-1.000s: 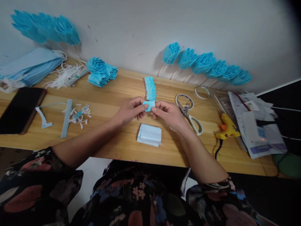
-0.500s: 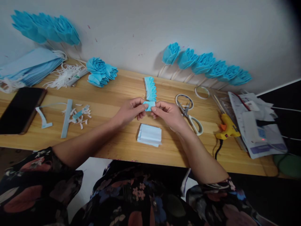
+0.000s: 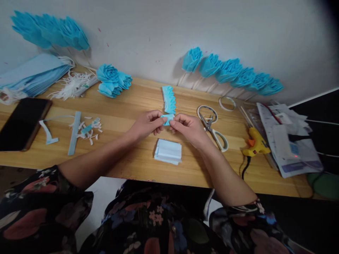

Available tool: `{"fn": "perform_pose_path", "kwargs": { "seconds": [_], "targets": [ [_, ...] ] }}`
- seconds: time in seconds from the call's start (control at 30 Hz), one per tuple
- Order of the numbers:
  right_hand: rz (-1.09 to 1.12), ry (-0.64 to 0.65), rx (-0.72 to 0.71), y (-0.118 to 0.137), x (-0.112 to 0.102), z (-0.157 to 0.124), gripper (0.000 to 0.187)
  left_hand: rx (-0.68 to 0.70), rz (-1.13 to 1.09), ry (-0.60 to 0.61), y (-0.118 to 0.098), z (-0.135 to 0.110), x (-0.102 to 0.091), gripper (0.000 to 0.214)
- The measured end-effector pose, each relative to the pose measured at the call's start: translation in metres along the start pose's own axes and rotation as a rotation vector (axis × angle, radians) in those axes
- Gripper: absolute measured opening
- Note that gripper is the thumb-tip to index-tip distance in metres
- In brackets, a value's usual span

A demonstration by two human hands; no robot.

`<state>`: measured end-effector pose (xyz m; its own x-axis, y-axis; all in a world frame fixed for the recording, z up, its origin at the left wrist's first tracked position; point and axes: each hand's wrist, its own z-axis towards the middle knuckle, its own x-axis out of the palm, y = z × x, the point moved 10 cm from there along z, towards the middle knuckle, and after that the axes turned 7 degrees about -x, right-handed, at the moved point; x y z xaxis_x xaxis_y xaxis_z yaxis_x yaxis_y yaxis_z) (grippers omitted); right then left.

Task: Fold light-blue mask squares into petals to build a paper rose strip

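Observation:
Between my two hands is a small blue fabric piece [image 3: 167,118], its ends pinched by thumbs and fingers. My left hand [image 3: 150,123] is closed on its left end, and my right hand [image 3: 186,128] is closed on its right end. Just beyond lies a row of overlapping blue petals [image 3: 169,100] with a scalloped right edge. Nearer to me, a stack of pale blue rectangular pieces [image 3: 168,151] rests on the wooden table. To the right of my right hand lie scissors [image 3: 214,132] with white handles, their blades over a tape roll [image 3: 207,107].
A yellow glue gun [image 3: 255,143] and papers [image 3: 304,165] lie at right. Blue flowers on sticks [image 3: 229,70] lean against the wall. More blue flowers [image 3: 111,79], face masks [image 3: 34,76], white ear loops [image 3: 70,86], scraps [image 3: 91,128] and a black phone [image 3: 23,123] occupy the left.
The right end of the blue fabric piece looks slightly more bent under my right fingers. Both hands stay in nearly the same place.

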<state>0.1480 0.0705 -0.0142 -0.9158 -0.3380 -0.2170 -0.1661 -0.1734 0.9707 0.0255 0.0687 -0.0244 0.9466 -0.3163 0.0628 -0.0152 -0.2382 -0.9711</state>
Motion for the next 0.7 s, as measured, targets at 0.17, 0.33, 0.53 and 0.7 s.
{"fn": "perform_pose_path", "kwargs": {
  "seconds": [0.17, 0.33, 0.53, 0.7],
  "targets": [
    [-0.009, 0.011, -0.006, 0.0020, 0.0012, -0.0003, 0.032, 0.006, -0.009, 0.010, 0.0012, 0.0012, 0.0009, 0.016],
    [0.008, 0.020, -0.004, -0.0001, 0.0010, -0.0005, 0.033, 0.001, 0.007, -0.007, 0.0028, 0.0034, -0.0007, 0.016],
    [0.134, 0.008, 0.039, -0.0025, 0.0000, -0.0012, 0.041, 0.004, 0.018, -0.014, 0.0030, 0.0047, -0.0021, 0.017],
    [0.142, -0.010, 0.061, -0.0036, -0.0005, -0.0009, 0.039, 0.009, 0.023, -0.004, 0.0035, 0.0049, -0.0009, 0.018]
  ]
}}
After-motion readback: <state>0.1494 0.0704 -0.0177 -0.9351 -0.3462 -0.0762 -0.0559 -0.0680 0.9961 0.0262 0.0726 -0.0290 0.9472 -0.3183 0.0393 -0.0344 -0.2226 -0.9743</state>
